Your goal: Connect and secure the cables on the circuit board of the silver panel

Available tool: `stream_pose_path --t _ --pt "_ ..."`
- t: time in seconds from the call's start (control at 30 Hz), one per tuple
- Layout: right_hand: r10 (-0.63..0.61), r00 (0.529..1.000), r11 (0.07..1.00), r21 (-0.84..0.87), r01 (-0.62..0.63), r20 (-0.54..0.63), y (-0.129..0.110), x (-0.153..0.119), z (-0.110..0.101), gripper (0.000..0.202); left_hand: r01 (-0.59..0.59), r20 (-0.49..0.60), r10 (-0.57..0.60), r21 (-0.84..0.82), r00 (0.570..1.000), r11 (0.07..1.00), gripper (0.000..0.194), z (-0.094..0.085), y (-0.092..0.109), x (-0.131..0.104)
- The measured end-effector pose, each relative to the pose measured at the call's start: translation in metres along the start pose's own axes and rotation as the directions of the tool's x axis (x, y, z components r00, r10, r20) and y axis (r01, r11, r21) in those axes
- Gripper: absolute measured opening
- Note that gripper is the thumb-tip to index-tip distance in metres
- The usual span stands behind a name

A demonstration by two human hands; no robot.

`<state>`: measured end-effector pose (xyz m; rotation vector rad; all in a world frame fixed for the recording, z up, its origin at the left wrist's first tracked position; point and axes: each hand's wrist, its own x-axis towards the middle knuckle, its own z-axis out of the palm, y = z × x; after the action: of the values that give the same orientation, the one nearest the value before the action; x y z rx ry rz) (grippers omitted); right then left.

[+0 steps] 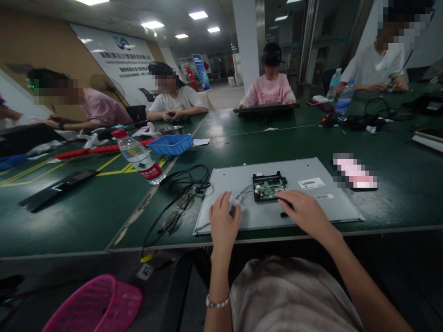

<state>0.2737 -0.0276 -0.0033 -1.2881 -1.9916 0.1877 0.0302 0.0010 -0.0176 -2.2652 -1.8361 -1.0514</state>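
A flat grey metal panel [249, 219] lies near the table's front edge. On its upper middle sits a green circuit board [268, 190] in a black frame, with grey wires [245, 191] running out to the left. My left hand [224, 216] is over the panel's left part, fingers bent, closed on a small whitish piece [237, 203] by the wires. My right hand [302, 210] reaches to the board's right edge, thumb and index finger close together; whatever may be between them is too small to make out. A small black part [284, 215] lies beneath that hand.
Black cables [185, 184] and glasses [175, 214] lie left of the panel, near a water bottle [140, 159] and blue tray [171, 145]. A phone [356, 174] is on the right. Several people sit around the green table [290, 140]; a pink basket [117, 302] stands below.
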Motion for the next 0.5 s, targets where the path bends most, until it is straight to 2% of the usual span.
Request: stream_pose_path --t 0.1,0.2,0.33,0.5 --pt "0.096 0.994 0.990 -0.098 -0.100 -0.043 0.037 0.001 -0.008 0.027 -0.107 -0.025 0.106 -0.040 0.994 0.993 0.034 -0.008 0.001 -0.004" --pt "0.138 0.990 0.982 -0.125 -0.140 -0.024 0.062 -0.001 -0.007 0.026 -0.208 0.071 0.206 0.033 0.976 0.977 0.035 -0.019 0.006 -0.007" --pt "0.160 0.987 0.984 -0.087 -0.158 0.009 0.072 -0.005 0.000 0.031 -0.274 0.193 0.244 0.148 0.950 0.950 0.035 -0.028 0.014 -0.007" --pt "0.157 0.987 0.987 -0.037 -0.156 0.029 0.074 -0.006 0.005 0.036 -0.325 0.279 0.261 0.217 0.924 0.921 0.018 -0.024 0.016 -0.003"
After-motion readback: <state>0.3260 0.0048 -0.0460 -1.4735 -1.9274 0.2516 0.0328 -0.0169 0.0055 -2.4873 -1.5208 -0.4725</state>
